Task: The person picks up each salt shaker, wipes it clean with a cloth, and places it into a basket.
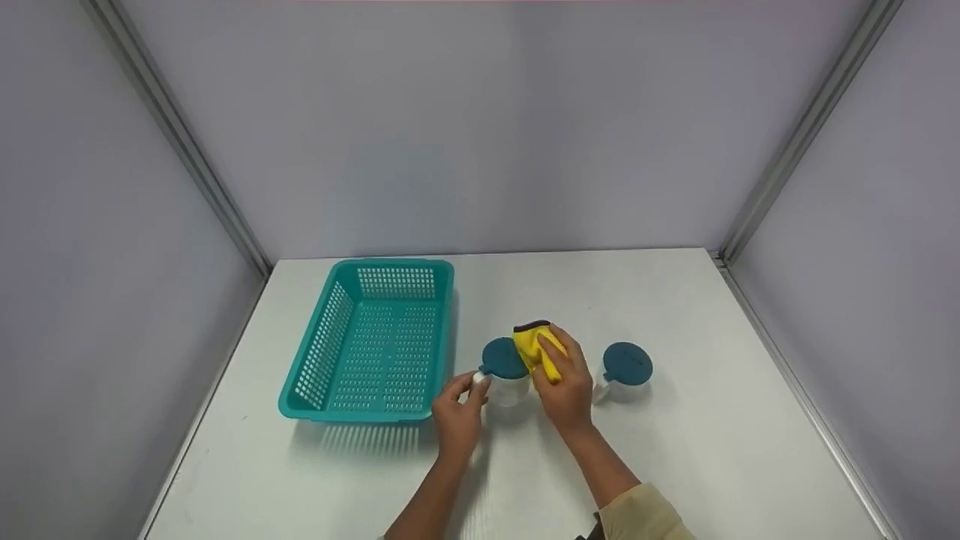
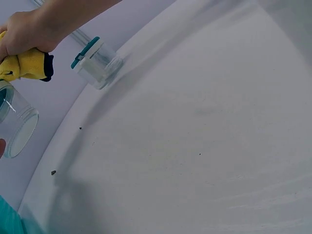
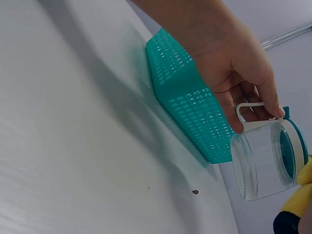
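A blue-green basket full of little holes sits on the left of the white table. On the right stands a see-through jar with a round blue lid. A pale wall rises at the far side.

- At left on the table, a basket.
- Right of the basket, a jar, with the left hand at its handle.
- In the right hand, against the jar's lid, a cloth.
- Farther right on the table, a second jar.
- Behind the table, a wall.
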Action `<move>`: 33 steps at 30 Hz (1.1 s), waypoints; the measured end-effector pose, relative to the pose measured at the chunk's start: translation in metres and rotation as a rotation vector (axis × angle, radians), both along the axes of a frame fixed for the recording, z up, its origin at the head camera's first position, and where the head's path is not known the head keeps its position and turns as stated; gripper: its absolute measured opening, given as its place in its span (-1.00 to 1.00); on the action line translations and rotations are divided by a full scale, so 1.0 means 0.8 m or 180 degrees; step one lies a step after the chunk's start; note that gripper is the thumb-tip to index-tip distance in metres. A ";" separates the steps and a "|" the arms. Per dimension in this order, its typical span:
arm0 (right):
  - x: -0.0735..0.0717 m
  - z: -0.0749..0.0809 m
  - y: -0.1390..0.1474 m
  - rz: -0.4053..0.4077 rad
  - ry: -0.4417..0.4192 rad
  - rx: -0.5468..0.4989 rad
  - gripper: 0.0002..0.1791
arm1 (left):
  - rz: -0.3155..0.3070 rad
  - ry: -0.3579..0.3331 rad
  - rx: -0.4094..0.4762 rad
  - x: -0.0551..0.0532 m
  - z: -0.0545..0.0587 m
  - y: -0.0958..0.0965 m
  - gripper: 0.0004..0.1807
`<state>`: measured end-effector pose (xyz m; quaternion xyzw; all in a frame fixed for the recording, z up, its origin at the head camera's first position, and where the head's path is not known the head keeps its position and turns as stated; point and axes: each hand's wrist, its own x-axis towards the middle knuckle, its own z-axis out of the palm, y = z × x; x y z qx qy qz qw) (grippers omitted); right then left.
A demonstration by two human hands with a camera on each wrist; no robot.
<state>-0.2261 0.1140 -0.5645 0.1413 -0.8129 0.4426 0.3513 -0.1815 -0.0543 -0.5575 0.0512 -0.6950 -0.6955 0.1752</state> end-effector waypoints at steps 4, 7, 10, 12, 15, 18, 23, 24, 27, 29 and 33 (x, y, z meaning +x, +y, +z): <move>0.003 -0.003 -0.004 -0.0048 0.0412 0.0415 -0.41 | 0.0071 -0.0015 -0.0018 -0.001 0.002 0.000 -0.85; 0.004 -0.003 -0.006 -0.0058 0.0673 0.0670 -0.41 | 0.0109 0.0036 -0.0058 -0.003 0.005 0.001 -0.86; 0.008 -0.004 -0.009 -0.0012 0.0863 0.0869 -0.45 | 0.0122 0.0052 -0.0102 -0.005 0.004 0.002 -0.86; 0.011 -0.007 -0.012 0.0051 0.0995 0.0976 -0.46 | 0.0130 0.0017 -0.0097 -0.005 0.003 0.003 -0.86; 0.014 -0.011 -0.018 0.0133 0.1191 0.1146 -0.47 | 0.0133 -0.0040 -0.0024 -0.005 0.003 0.004 -0.86; 0.017 -0.017 -0.024 0.0236 0.1360 0.1277 -0.45 | 0.0141 -0.0058 0.0069 -0.004 0.005 0.005 -0.87; 0.024 -0.024 -0.031 0.0338 0.1467 0.1464 -0.55 | 0.0259 0.0048 -0.0096 -0.003 0.013 0.004 -0.89; 0.025 -0.025 -0.032 0.0342 0.1472 0.1484 -0.59 | 0.0271 0.0082 -0.0149 -0.002 0.015 0.004 -0.89; 0.027 -0.028 -0.034 0.0374 0.1504 0.1479 -0.67 | 0.0288 0.0146 -0.0238 -0.001 0.017 0.002 -0.88; 0.027 -0.029 -0.033 0.0392 0.1556 0.1469 -0.69 | 0.0296 0.0181 -0.0293 -0.002 0.018 0.000 -0.87; 0.025 -0.028 -0.031 0.0421 0.1723 0.1511 -0.70 | 0.0331 0.0144 -0.0320 -0.014 -0.001 -0.002 -0.82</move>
